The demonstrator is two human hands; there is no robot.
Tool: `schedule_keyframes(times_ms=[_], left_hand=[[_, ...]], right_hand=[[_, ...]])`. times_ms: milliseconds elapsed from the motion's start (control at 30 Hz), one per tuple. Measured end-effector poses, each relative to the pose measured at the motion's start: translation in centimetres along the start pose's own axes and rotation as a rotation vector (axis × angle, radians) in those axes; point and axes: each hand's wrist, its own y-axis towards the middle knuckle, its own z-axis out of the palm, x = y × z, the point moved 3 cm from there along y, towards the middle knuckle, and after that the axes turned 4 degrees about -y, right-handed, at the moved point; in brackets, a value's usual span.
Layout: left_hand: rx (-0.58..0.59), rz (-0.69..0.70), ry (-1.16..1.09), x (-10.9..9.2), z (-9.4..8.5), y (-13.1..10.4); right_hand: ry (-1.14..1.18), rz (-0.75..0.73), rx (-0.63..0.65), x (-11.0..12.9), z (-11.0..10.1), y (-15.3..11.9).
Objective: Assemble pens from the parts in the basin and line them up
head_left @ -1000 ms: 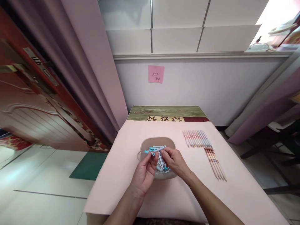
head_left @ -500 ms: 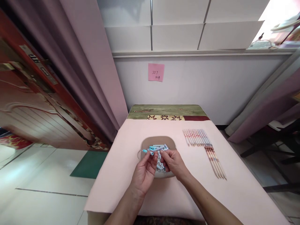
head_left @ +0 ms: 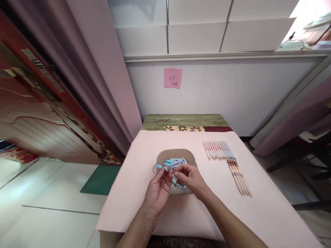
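Observation:
My left hand (head_left: 158, 191) is palm up over the front of a beige basin, thumb and fingers closed on a light-blue pen part (head_left: 159, 166); a pale hollow end shows beside its fingertips. My right hand (head_left: 190, 176) is pinched just to the right, its fingertips almost meeting those of the left. What the right fingers hold is too small and covered to make out. Below both hands, the basin (head_left: 161, 155) contains several loose blue, white and lilac pen parts (head_left: 177, 161), partly hidden by the hands.
On the pink-covered table (head_left: 124, 206), a row of slim pens (head_left: 217, 150) lies to the right of the basin, with several beige and brown pens (head_left: 239, 179) nearer me. A pink note (head_left: 173, 78) is on the wall behind. A purple curtain hangs left.
My right hand's fingertips have shifted left, closer to the left hand's, and its pinch has changed. My left hand keeps the light-blue pen part. The view has shifted slightly.

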Motion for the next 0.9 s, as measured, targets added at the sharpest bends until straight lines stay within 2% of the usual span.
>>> schedule_keyframes(times_ms=[100, 167, 233, 300, 367, 400, 467, 633, 900], left_hand=[[0.004, 0.009, 0.043, -0.4, 0.2, 0.0], [0.014, 0.034, 0.097, -1.0, 0.5, -0.1], [0.023, 0.054, 0.134, -1.7, 0.6, -0.3], [0.033, 0.054, 0.129, -2.4, 0.5, -0.4], [0.040, 0.051, 0.101, -2.9, 0.2, -0.5], [0.041, 0.049, 0.089, -3.0, -0.1, -0.6], [0.035, 0.045, 0.079, -3.1, -0.6, -0.8], [0.032, 0.045, 0.068, -3.5, -1.2, -1.3], [0.020, 0.038, 0.058, -4.0, -2.2, -1.5]], right_hand=[[-0.035, -0.017, 0.010, 0.2, -0.2, 0.3], [-0.151, -0.058, -0.022, 0.4, -1.0, 0.7], [-0.413, -0.114, -0.100, 0.6, -2.0, 1.3], [-0.817, -0.120, -0.161, 0.6, -2.8, 2.0], [-1.161, -0.062, -0.156, 0.2, -3.0, 2.8], [-1.261, -0.027, -0.136, 0.0, -2.9, 3.2], [-1.335, 0.008, -0.087, -0.6, -2.2, 3.8], [-1.382, -0.017, 0.054, -1.6, 0.3, 4.9], [-1.551, 0.027, 0.105, -4.3, 2.2, 5.8]])
